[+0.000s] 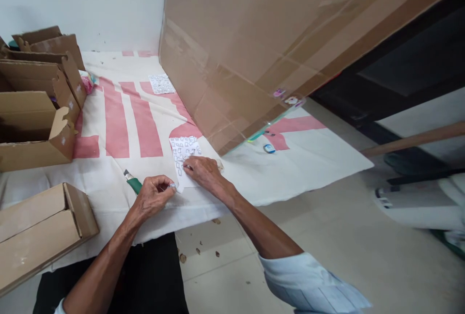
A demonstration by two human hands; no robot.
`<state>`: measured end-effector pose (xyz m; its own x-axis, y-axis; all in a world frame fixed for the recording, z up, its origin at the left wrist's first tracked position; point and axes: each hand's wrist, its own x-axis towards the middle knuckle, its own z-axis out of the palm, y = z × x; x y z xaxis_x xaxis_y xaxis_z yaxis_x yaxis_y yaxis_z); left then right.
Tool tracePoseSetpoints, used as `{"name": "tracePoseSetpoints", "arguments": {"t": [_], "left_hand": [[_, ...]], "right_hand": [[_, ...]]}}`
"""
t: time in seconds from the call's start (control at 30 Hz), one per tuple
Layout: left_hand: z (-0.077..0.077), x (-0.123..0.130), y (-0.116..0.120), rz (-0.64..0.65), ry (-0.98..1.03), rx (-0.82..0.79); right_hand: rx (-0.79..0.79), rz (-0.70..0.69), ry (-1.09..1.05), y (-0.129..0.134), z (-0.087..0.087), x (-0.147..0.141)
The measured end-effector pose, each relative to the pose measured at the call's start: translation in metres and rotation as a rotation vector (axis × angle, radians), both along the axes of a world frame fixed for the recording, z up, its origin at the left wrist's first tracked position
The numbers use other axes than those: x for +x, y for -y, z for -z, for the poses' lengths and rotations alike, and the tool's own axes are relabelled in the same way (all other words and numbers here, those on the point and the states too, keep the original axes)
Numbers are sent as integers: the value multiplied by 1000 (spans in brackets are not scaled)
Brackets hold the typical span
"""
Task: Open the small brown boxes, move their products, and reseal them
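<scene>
Thumb and fingertips of my left hand point(155, 195) are pinched on a small white paper piece point(173, 185) with a dark outline, just off the near left corner of a white sheet point(178, 151). Rows of small dark-outlined squares cover this sheet, which lies flat near the table's front edge. Resting on the sheet's right side, my right hand point(205, 172) has its fingers bent and pressed together; whatever is between them is hidden. A green-handled cutter point(133, 182) lies beside my left hand, its rear end partly behind the hand.
A big taped cardboard box point(247, 52) leans over the table's right side. Open cartons point(36, 151) line the left, with a closed carton point(43, 231) nearer me. A second patterned sheet point(162, 84) lies farther back. A tape roll point(269, 149) sits right, on the cloth-covered table point(319, 151).
</scene>
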<state>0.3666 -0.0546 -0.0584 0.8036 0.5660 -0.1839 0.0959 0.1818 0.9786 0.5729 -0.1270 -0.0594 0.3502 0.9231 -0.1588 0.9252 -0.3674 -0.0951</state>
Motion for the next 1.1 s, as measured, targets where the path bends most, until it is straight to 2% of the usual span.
{"name": "tracePoseSetpoints", "arguments": {"t": [0.1,0.2,0.37,0.47,0.57,0.67,0.73,0.87,1.1], "left_hand": [[4,2,-2,-30,18,-24],[5,2,-4,-47,15,-38],[4,2,-4,-42,9,-36],[4,4,-5,-48,10,-35],[4,5,-7,-59,14,-38],[1,4,-8,-68,23,-56],[-3,4,-8,-64,37,-77],[-10,3,-7,-62,71,-126],[-12,5,-4,-52,78,-104]], "right_hand": [[-50,36,16,1,-2,-3],[-47,3,19,7,-2,-7],[79,-16,-4,21,6,-7],[223,-5,-93,25,12,-1],[453,29,-265,28,13,1],[653,96,-563,33,11,-7],[664,123,-817,37,7,-18],[555,141,-1199,46,-1,-42],[643,242,-1382,47,-6,-59]]}}
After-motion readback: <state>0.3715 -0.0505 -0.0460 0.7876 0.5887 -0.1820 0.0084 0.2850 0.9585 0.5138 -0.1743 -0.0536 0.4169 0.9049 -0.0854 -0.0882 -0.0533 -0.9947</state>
